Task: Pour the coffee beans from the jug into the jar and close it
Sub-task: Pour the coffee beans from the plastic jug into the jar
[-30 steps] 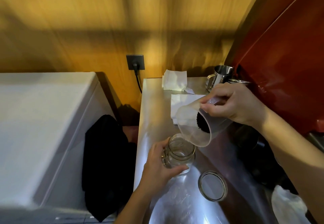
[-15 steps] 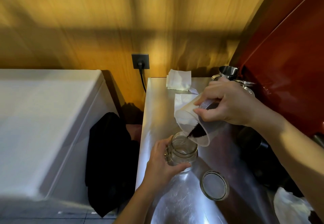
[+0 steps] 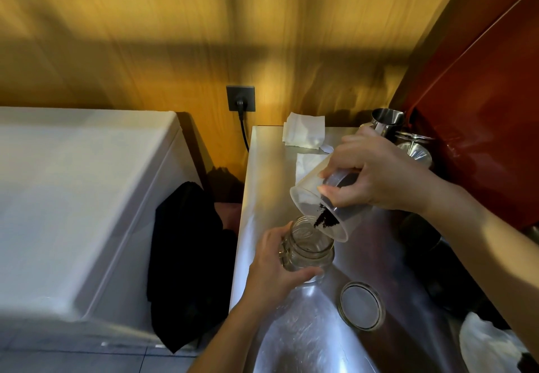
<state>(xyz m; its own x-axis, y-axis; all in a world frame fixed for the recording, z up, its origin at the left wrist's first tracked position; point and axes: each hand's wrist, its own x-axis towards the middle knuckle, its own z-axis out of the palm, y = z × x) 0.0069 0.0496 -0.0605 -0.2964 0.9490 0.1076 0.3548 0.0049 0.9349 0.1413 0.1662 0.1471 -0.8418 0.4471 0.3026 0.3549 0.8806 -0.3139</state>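
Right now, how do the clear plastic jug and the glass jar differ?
The clear plastic jug is tipped steeply, rim down, in the right hand; the glass jar stands upright on the steel counter, gripped by the left hand. The jug has dark coffee beans at its lip; the jar looks nearly empty. Both are transparent and open-topped.

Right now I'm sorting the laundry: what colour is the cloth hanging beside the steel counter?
Plain black, no pattern visible; the cloth shows in the head view.
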